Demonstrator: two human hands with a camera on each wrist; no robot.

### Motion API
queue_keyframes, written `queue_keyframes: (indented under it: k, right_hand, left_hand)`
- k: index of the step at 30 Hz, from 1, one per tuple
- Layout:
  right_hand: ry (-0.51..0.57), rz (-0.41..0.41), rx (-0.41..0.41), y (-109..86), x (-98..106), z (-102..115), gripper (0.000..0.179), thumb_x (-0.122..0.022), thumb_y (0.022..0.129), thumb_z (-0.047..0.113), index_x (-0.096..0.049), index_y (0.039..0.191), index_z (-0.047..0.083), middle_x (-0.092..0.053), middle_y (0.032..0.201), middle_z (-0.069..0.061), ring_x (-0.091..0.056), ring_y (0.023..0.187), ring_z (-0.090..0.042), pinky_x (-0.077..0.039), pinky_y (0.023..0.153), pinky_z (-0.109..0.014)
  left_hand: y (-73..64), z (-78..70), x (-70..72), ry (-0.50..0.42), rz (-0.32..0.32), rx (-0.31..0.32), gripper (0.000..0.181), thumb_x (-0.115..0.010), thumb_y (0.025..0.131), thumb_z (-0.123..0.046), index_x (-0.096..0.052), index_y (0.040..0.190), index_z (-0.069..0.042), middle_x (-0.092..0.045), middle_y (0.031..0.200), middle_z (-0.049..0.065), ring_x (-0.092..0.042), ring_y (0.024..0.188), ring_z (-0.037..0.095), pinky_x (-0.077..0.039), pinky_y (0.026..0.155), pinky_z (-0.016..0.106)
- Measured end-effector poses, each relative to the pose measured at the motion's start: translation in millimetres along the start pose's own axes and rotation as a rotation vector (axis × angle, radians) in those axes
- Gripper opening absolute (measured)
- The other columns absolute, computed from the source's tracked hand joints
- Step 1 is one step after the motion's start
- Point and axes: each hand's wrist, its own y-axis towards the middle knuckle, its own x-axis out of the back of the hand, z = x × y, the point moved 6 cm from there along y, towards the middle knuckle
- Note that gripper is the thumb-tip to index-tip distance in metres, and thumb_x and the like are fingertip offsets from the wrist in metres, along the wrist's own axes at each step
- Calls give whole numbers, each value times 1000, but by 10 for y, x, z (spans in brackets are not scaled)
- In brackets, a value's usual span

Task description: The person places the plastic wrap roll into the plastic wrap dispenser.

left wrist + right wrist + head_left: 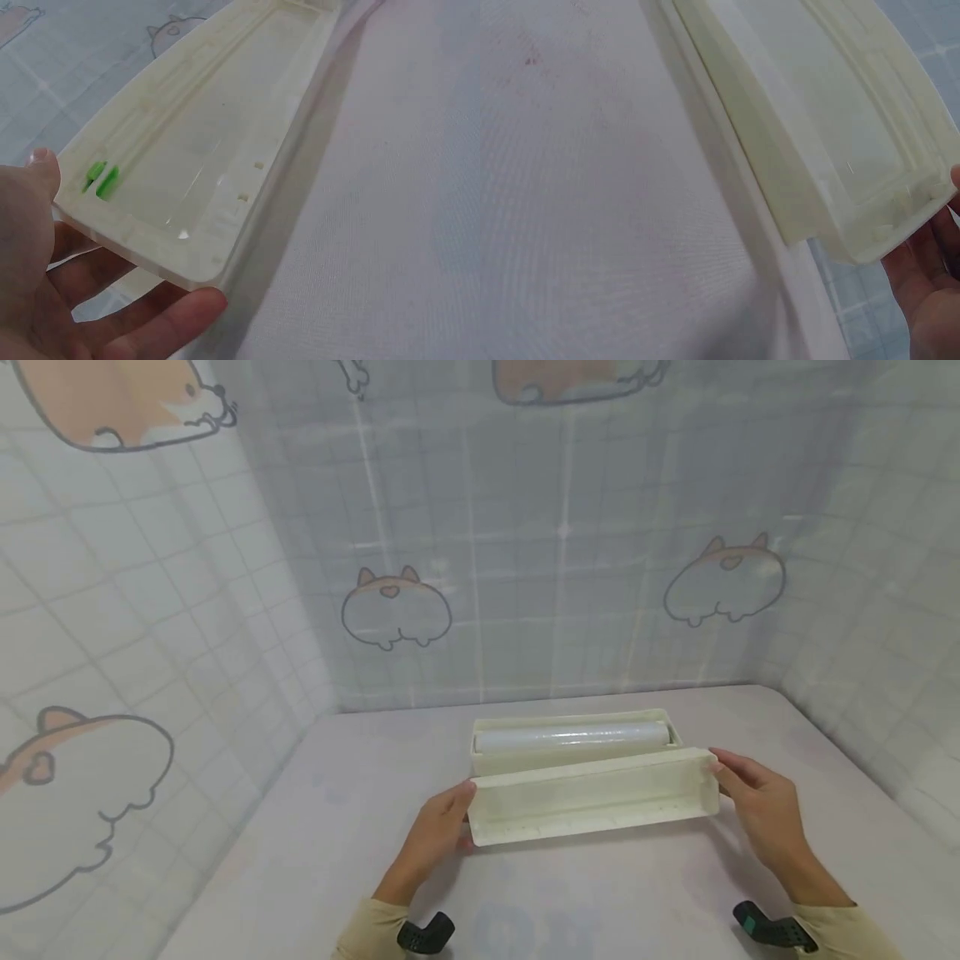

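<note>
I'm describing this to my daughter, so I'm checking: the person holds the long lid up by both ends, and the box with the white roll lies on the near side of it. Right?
Not quite: the box with the white roll lies on the far side of the long lid, as the head view shows.

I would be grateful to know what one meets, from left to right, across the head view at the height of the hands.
Corgi drawing → left hand → lid → right hand.
</note>
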Motion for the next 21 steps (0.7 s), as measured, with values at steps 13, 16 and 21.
queue_keyframes:
  k: [13,16,21]
  right_hand:
    - [74,3,52,-9,-20,64,47,-55,104,31,-51,137,-2,-57,129,-7,-55,109,0,-49,84,-10]
    - [155,-7,25,-2,-17,79,44,-56,104,28,-51,135,-2,-55,131,-9,-56,111,-2,-49,87,-13]
    - [385,5,-18,-8,3,60,31,-58,103,21,-55,126,2,-56,126,-4,-61,105,-2,-53,84,-16]
  left_hand:
    - [15,-190,36,-61,-82,-181,58,-54,102,-46,-54,143,-5,-65,126,16,-66,105,29,-61,73,33]
    - [17,-204,18,-102,-72,-197,57,-56,102,-43,-53,144,-5,-64,127,15,-66,109,30,-60,78,35]
    - [22,-209,-46,-109,-69,-212,55,-59,101,-41,-55,143,-6,-63,132,12,-63,116,30,-59,83,36]
